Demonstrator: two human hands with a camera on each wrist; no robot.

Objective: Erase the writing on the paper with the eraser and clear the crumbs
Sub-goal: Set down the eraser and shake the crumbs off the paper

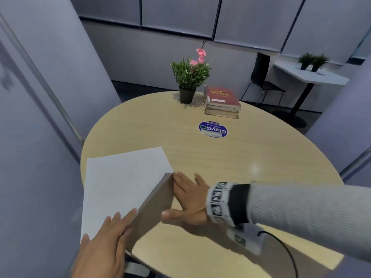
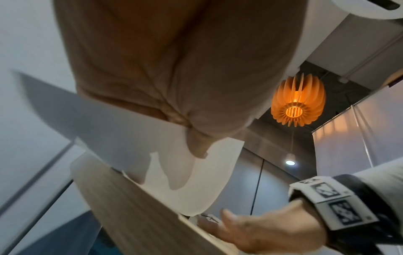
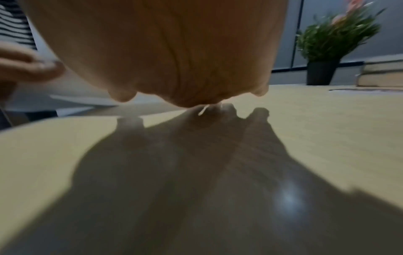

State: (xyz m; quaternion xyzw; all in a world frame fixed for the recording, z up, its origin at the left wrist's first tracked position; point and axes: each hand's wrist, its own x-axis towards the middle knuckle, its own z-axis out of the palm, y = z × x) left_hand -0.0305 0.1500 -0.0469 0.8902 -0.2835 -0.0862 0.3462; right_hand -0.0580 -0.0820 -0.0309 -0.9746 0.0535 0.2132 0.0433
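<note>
Pot: a dark pot at the table's far side holds a green plant with pink flowers.
Paper: a white sheet of paper, no writing visible on it, lifted and tilted at the near left edge of the round wooden table, its right edge raised.
Left hand: the left hand grips the sheet's near edge, fingers on top, thumb below in the left wrist view.
Right hand: the right hand lies flat on the table just beside the raised edge, fingers straight and spread, holding nothing.
Elsewhere: stacked books beside the pot; a round blue sticker.
</note>
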